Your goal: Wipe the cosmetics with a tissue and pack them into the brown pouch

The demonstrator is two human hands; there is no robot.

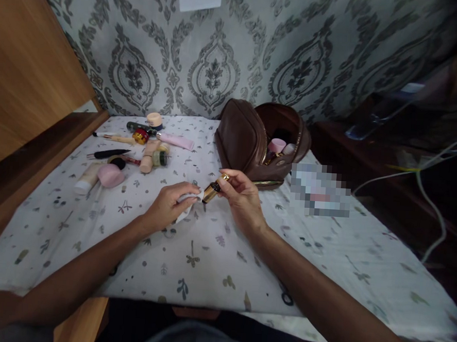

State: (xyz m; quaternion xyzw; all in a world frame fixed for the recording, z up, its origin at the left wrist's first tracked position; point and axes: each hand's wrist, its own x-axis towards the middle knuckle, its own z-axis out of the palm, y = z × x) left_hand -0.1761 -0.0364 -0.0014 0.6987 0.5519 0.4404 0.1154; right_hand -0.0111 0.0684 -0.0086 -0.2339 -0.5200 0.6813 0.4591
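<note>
My right hand (244, 200) pinches a small dark bottle (211, 191) by its gold cap, holding it tilted above the table. In my left hand (172, 203) is a crumpled white wipe or tissue (187, 210), pressed between thumb and fingers close to the bottle's lower end. Whether the cloth touches the bottle, I cannot tell. Just behind my right hand stands an open brown toiletry bag (240, 135). A pink-topped item (277, 145) and other small things show inside it.
Several cosmetics lie at the back left: a pink tube (178, 141), a green-lidded jar (160, 158), a pink rounded item (111, 175), a cream tube (86, 179). A blurred-out packet (320, 191) lies right of the bag. White cables (439, 204) hang at the right. A wooden panel (33, 76) borders the left.
</note>
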